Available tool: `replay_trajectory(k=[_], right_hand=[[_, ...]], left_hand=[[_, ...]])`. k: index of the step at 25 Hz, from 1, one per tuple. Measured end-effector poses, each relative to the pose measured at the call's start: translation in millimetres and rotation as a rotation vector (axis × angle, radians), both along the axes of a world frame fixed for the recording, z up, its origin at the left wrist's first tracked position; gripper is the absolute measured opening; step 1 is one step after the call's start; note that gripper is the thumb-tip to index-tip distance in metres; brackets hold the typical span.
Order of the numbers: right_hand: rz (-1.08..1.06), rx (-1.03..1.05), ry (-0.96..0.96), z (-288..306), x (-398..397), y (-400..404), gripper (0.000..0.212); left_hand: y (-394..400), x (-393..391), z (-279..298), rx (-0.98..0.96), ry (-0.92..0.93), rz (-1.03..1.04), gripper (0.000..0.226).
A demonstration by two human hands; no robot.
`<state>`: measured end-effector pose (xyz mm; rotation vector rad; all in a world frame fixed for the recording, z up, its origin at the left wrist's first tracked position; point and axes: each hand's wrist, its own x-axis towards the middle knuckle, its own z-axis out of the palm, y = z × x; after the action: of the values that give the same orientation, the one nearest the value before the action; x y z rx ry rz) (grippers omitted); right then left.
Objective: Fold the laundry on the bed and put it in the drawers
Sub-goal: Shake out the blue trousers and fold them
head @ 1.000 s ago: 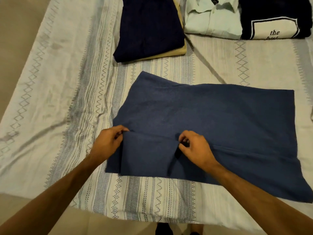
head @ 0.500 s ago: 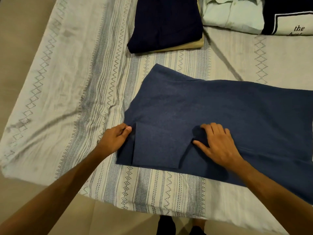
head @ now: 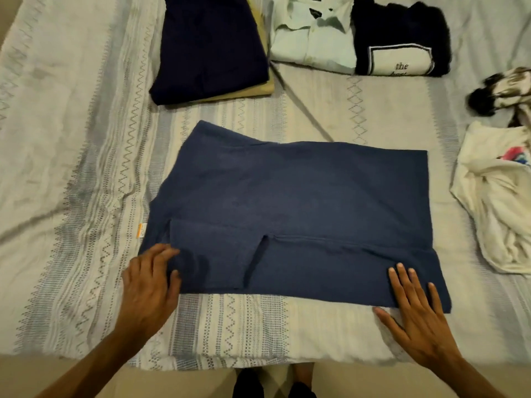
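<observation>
Hands lay flat on the blue T-shirt [head: 301, 214], which was spread across the patterned bedsheet [head: 86, 168]: the left hand [head: 149, 285] rested with relaxed fingers on the shirt's near left corner beside the folded-in sleeve, and the right hand [head: 416, 317] pressed splayed, straight fingers onto its near right corner. Beyond the shirt sat a folded navy garment [head: 209, 44], a folded pale collared shirt [head: 310, 38] and a folded black printed top [head: 402, 44], while a crumpled white garment [head: 494, 202] lay to the shirt's right.

1. A bedroom in a home: a bed [head: 71, 168] covered by a white sheet with grey-blue woven zigzag stripes fills the view.
2. Folded clothes lie at 12 o'clock: a dark navy folded garment [head: 209, 44], a pale mint collared shirt [head: 310, 38].
3. A crumpled white printed garment [head: 494, 202] lies at 3 o'clock.
</observation>
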<state>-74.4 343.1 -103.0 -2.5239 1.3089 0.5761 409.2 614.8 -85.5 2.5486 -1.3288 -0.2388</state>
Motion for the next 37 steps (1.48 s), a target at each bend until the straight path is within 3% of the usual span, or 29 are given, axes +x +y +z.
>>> replay_trajectory(k=[4, 7, 10, 13, 16, 18, 21, 24, 29, 31, 34, 35, 37], right_hand=[[-0.131, 0.031, -0.138, 7.9, -20.4, -30.2, 0.076], [-0.323, -0.055, -0.227, 5.4, -21.1, -73.8, 0.065], [-0.363, 0.083, -0.282, 9.9, -8.4, -122.8, 0.043], [-0.452, 0.25, -0.317, 23.4, 4.2, -156.3, 0.019], [-0.472, 0.301, -0.436, 22.2, -2.0, -163.9, 0.015], [-0.461, 0.331, -0.377, 15.8, -4.1, -159.7, 0.016], [-0.326, 0.171, -0.223, 12.5, 9.6, -168.2, 0.027], [-0.133, -0.022, -0.212, 18.9, 44.0, -194.5, 0.04], [-0.012, -0.084, -0.186, 16.5, 122.8, -269.4, 0.075], [-0.015, -0.061, -0.134, 10.6, 145.9, -295.2, 0.08], [-0.059, -0.018, -0.059, 10.3, 170.9, -327.8, 0.059], [-0.054, 0.0, -0.022, 14.0, 177.1, -335.4, 0.043], [0.007, 0.073, 0.092, 26.1, 185.3, -344.8, 0.016]], left_hand=[[-72.5, -71.1, 5.1, -0.027, 0.107, -0.321, 0.038], [-144.6, -104.1, -4.7, 0.032, 0.229, -0.395, 0.048], [-204.2, -107.5, -15.7, 0.197, 0.225, -0.476, 0.056], [-238.2, -101.1, -11.9, 0.318, 0.233, -0.47, 0.022], [-246.1, -87.8, -13.2, 0.216, 0.401, -0.382, 0.018], [-239.8, -79.5, -13.1, 0.225, 0.412, -0.368, 0.017], [-229.3, -63.9, -10.3, 0.275, 0.371, -0.414, 0.016], [-237.0, -10.3, 4.7, 0.233, 0.191, -0.337, 0.01], [-270.2, 117.5, 13.5, 0.318, -0.039, -0.163, 0.073], [-284.9, 159.9, 4.2, 0.411, 0.094, -0.051, 0.093], [-304.5, 191.3, -5.5, 0.264, 0.452, 0.329, 0.115], [-311.0, 194.7, -1.4, 0.228, 0.522, 0.42, 0.113], [-316.8, 199.9, 10.2, 0.3, 0.629, 0.388, 0.094]])
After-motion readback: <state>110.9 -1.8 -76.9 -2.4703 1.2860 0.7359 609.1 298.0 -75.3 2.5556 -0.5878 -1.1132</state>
